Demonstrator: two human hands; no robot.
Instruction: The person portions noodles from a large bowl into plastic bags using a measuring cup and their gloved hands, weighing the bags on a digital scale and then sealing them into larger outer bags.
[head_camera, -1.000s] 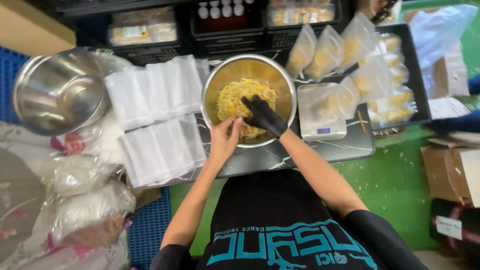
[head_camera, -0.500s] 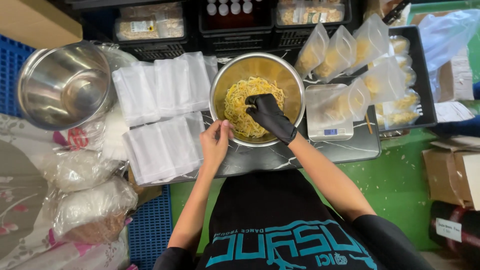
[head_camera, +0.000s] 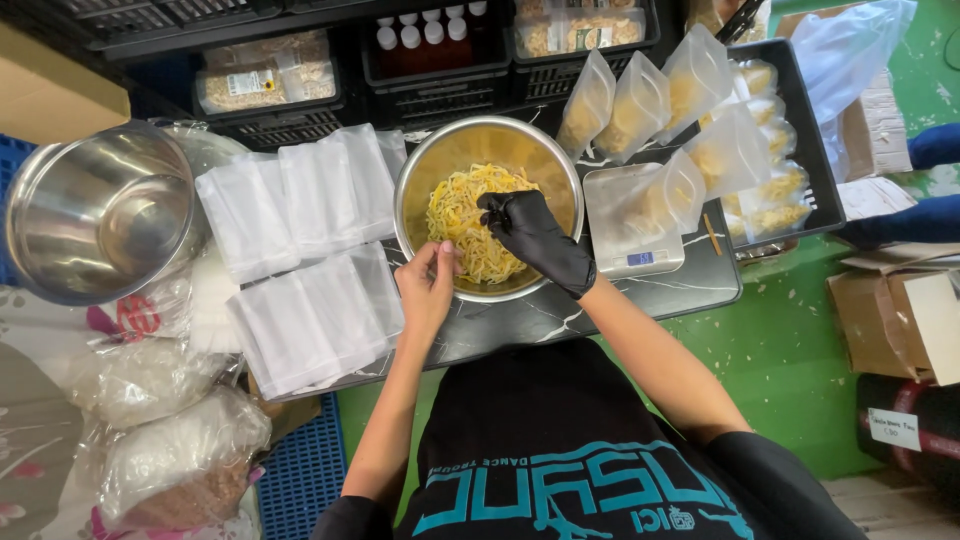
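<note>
Round steel mixing bowl (head_camera: 415, 190) sits mid-table w/ pale yellow shredded strips (head_camera: 462, 212) heaped inside; right hand (head_camera: 535, 235), in black glove, is down in the pile, fingers curled round a small clump; bare left hand (head_camera: 428, 288) rests at bowl's near rim, fingers bent onto the edge, gripping it; flat clear empty pouches (head_camera: 300, 260) lie just left of bowl; small grey digital scale (head_camera: 630, 225) w/ a filled pouch just right.
</note>
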